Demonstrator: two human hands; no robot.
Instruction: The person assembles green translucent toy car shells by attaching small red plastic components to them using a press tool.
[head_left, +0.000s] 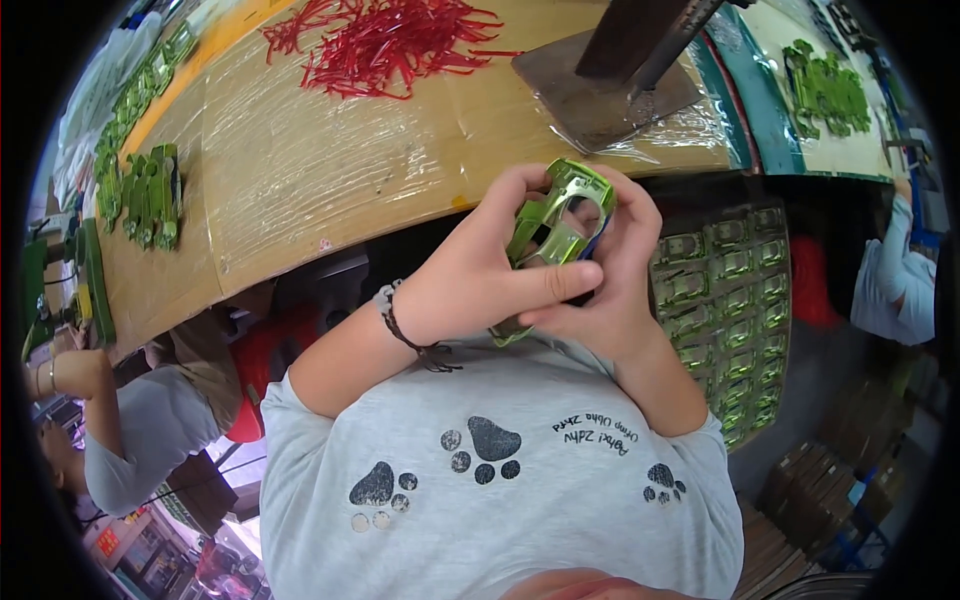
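Both hands hold a shiny green plastic toy car body in front of my chest, just off the near edge of the table. My left hand grips it from the left, with the thumb lying across its lower part. From the right, my right hand wraps its fingers round the other side, thumb tip close to the left one. The shell has open window gaps and is tilted. Its lower part is partly hidden behind my hands.
On the wrapped tabletop lie a heap of red plastic strips and green parts. A metal stand sits at the far edge. Right of me, a tray holds rows of green car bodies. Co-workers sit at both sides.
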